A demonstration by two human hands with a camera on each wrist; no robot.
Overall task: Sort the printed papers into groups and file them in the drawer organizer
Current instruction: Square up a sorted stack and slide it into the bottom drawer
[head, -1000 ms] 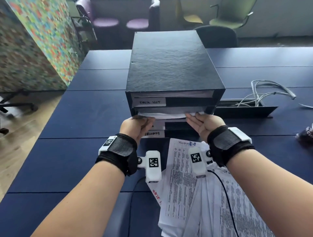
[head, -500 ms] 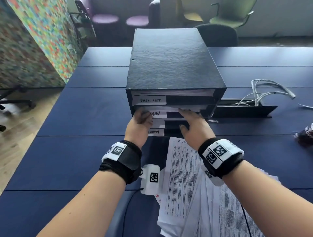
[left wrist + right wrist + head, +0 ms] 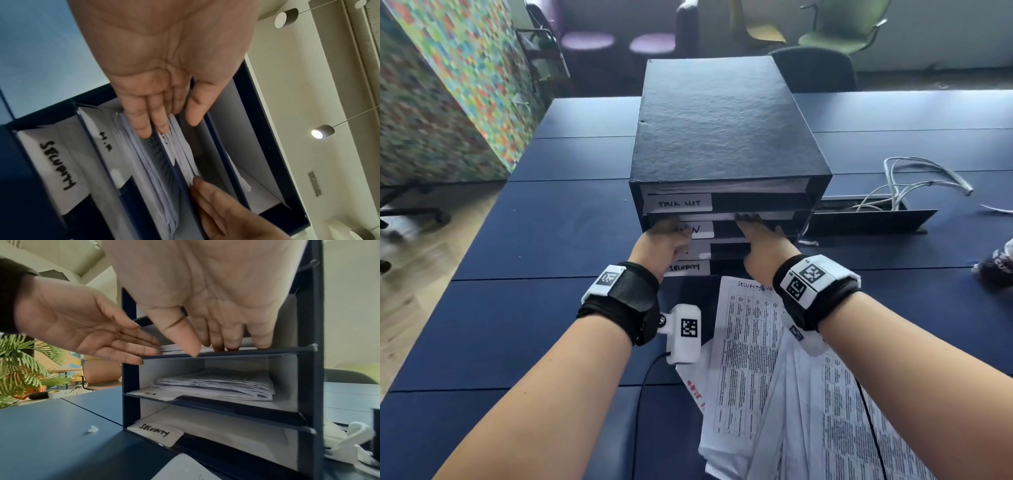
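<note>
Both hands, left hand point(image 3: 661, 245) and right hand point(image 3: 763, 243), press straight, closed fingers against papers point(image 3: 717, 216) in the drawer organizer point(image 3: 719, 137) at 12 o'clock.

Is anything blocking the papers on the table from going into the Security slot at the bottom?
Nothing visible does. The Security slot is open at the front and looks unfilled; the papers lie on the table just before it. Both hands are higher up.
</note>
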